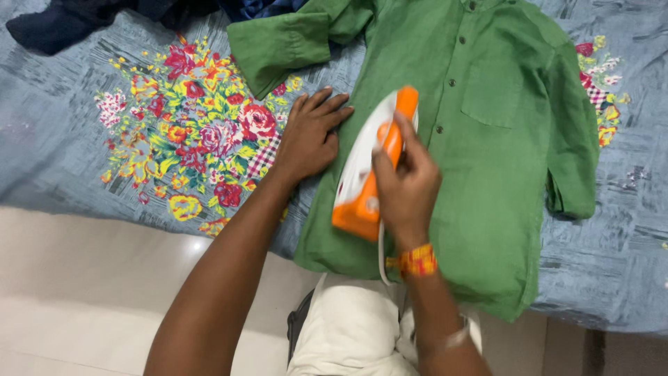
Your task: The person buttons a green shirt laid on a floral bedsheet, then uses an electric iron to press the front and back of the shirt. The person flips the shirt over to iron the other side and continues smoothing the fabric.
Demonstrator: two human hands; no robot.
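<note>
Iron on a green shirt, mid-frame

Right hand wraps the orange-white iron; left hand lies spread flat on the green shirt, over the floral bedsheet.

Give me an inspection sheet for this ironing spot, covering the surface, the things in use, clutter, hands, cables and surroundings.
Surface: grey-blue floral sheet, spread flat, printed with bright flowers.
Job's things: green shirt laid front up, buttoned, one sleeve folded across; orange and white iron resting on its front.
Clutter: dark blue clothes bunched at the far edge.
Hands: left hand pressed flat on the shirt's edge; right hand with a closed grip on the iron's handle.
Cables: white cord running from the iron's rear toward the person.
Surroundings: pale tiled floor beside the sheet.
</note>
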